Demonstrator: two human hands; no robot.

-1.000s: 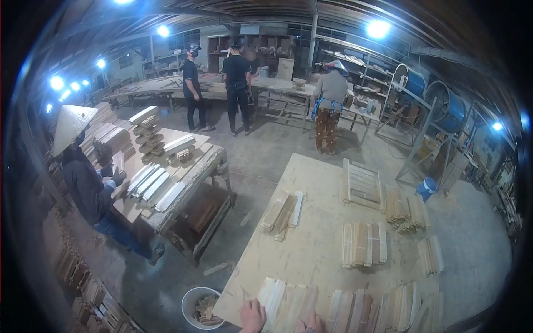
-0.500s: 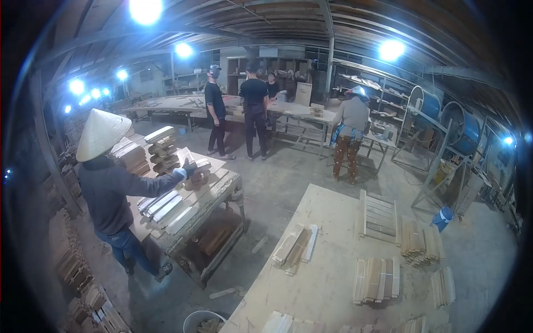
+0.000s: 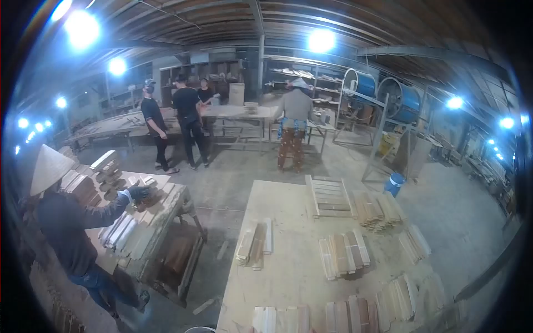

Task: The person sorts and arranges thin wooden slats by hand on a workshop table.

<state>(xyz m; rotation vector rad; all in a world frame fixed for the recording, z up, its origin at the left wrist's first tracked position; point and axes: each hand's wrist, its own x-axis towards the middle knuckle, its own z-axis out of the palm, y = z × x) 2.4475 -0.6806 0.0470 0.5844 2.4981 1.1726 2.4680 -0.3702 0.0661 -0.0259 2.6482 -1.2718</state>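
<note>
Neither of my hands shows in the head view. Closest to me is a broad plywood-topped table (image 3: pixel 288 233). On its left part lies a small group of wooden slats (image 3: pixel 255 244), light and brown mixed. A wider bundle of slats (image 3: pixel 344 254) sits right of the middle, and a slatted wooden frame (image 3: pixel 330 196) lies at the far edge. Stacked slats (image 3: pixel 379 210) are beside that frame. Along the near edge run more bundles, among them pale slats (image 3: pixel 265 319) and brown slats (image 3: pixel 351 316), partly cut off by the picture's edge.
On the left, a co-worker in a conical hat (image 3: pixel 66 233) reaches over a workbench (image 3: pixel 161 222) stacked with wood pieces. Several people stand around a long table (image 3: pixel 233 111) at the back. Blue drum machines (image 3: pixel 402 100) and a blue bucket (image 3: pixel 395 183) are at right.
My view has turned right, so the scene has shifted left and more of the near-edge bundles shows. The co-worker's gloved hand remains over the wood on the bench.
</note>
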